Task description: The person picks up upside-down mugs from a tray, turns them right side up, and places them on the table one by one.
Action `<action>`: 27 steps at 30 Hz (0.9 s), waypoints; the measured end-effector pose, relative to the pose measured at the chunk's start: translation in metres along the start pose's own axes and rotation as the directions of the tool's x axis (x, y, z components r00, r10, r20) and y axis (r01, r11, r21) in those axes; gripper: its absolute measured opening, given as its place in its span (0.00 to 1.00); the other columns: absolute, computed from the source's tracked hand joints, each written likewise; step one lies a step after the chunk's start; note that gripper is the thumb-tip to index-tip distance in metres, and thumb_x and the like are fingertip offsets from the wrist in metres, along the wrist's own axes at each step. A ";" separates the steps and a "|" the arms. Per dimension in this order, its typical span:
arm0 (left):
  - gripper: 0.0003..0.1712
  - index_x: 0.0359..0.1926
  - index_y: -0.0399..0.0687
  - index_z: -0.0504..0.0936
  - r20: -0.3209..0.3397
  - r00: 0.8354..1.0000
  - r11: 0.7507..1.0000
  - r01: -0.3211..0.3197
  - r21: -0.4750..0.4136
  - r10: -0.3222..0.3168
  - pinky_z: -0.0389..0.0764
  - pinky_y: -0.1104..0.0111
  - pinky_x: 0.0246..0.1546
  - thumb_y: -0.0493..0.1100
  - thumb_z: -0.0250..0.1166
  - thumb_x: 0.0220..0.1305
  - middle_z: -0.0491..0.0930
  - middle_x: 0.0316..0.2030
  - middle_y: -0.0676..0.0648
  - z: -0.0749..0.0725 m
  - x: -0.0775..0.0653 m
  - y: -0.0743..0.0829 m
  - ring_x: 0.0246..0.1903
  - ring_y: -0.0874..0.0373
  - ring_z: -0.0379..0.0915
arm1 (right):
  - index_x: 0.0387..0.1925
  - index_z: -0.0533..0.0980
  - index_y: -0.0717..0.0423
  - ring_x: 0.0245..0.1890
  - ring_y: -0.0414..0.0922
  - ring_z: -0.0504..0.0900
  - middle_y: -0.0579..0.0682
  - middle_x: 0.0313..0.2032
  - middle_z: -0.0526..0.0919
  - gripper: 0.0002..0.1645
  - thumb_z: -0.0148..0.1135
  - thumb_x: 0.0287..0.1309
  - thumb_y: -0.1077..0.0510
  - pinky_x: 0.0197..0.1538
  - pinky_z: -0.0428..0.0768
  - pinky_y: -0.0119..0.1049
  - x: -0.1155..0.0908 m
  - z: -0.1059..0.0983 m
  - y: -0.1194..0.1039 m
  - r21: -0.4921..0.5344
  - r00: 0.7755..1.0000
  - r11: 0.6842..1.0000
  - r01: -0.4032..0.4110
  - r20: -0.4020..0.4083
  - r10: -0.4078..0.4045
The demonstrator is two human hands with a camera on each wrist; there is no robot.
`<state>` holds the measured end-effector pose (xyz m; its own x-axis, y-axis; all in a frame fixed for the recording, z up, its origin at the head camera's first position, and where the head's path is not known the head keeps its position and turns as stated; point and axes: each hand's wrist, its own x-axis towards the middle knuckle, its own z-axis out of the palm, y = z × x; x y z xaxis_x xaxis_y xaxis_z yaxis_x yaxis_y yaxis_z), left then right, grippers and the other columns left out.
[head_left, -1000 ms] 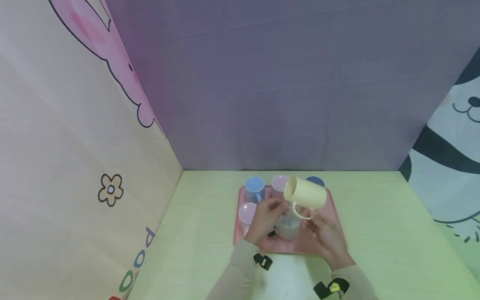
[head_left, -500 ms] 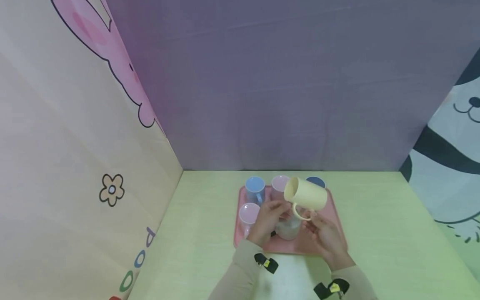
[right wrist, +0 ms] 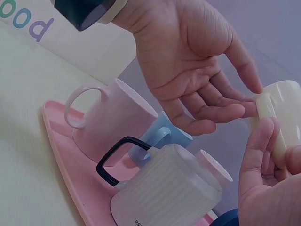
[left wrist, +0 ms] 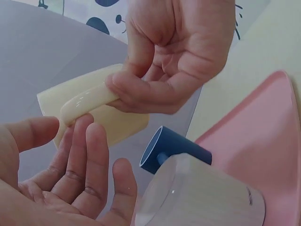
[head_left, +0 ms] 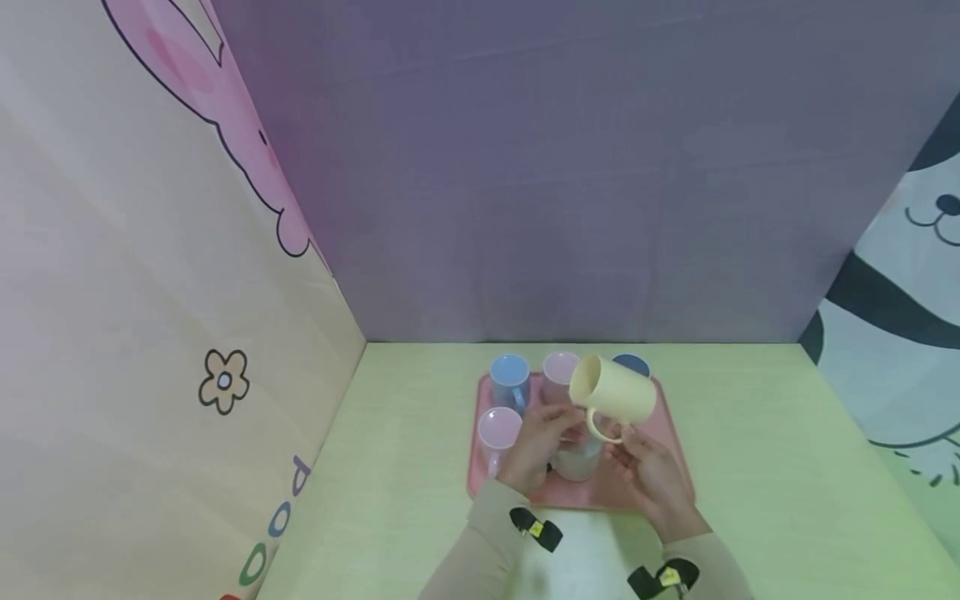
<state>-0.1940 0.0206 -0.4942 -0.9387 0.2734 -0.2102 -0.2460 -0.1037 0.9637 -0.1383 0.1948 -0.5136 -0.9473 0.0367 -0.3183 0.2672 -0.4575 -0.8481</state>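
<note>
A pale yellow mug (head_left: 618,390) is held in the air above the tray, tipped on its side with its mouth toward the left and its handle (left wrist: 87,102) underneath. My right hand (head_left: 654,477) pinches that handle between thumb and fingers. From the other side, my left hand (head_left: 531,446) reaches up to it; its thumb and fingertips (right wrist: 249,109) lie at the handle's end near the rim, the other fingers loosely spread. Below both hands stands a whitish ribbed pitcher (right wrist: 164,190) with a black handle (right wrist: 113,157), partly hidden by the left hand in the head view.
A pink tray (head_left: 474,467) carries the pitcher, a light blue mug (head_left: 510,379), a pink mug (head_left: 561,367) at the back, a nearer pink mug (head_left: 498,429) and a dark blue mug (head_left: 632,363). The pale table (head_left: 780,467) meets a purple-grey backdrop (head_left: 585,183) behind.
My left hand has shifted slightly right, bringing its fingertips to the mug's handle, and its wrist has turned a little. The right hand and the yellow mug stay almost still.
</note>
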 end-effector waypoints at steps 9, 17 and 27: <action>0.12 0.43 0.41 0.86 -0.002 1.000 0.994 0.017 -0.106 -0.017 0.84 0.67 0.34 0.45 0.71 0.64 0.84 0.24 0.52 0.006 0.001 -0.004 0.27 0.61 0.82 | 0.46 0.76 0.48 0.39 0.34 0.81 0.39 0.36 0.82 0.12 0.47 0.79 0.51 0.49 0.82 0.24 0.000 -0.001 0.001 0.008 1.000 1.000 0.000 0.005 0.000; 0.12 0.42 0.41 0.86 0.043 0.998 0.982 0.042 -0.183 -0.034 0.84 0.69 0.31 0.45 0.69 0.66 0.83 0.24 0.52 0.007 0.001 -0.008 0.27 0.61 0.81 | 0.45 0.76 0.47 0.41 0.34 0.79 0.38 0.38 0.81 0.12 0.45 0.80 0.52 0.52 0.81 0.25 -0.001 -0.001 0.001 -0.005 1.000 1.000 0.005 0.017 -0.005; 0.12 0.44 0.46 0.85 0.150 0.985 0.958 0.119 -0.260 -0.082 0.83 0.69 0.37 0.49 0.68 0.68 0.84 0.30 0.52 0.006 0.003 -0.012 0.32 0.61 0.81 | 0.44 0.77 0.44 0.41 0.33 0.78 0.36 0.39 0.82 0.14 0.44 0.80 0.52 0.49 0.80 0.24 0.001 -0.001 0.003 -0.003 0.999 1.000 0.017 0.038 -0.016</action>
<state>-0.1926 0.0284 -0.5050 -0.8686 0.4210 -0.2613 -0.4102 -0.3151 0.8558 -0.1385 0.1941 -0.5170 -0.9576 0.0105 -0.2880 0.2520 -0.4540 -0.8546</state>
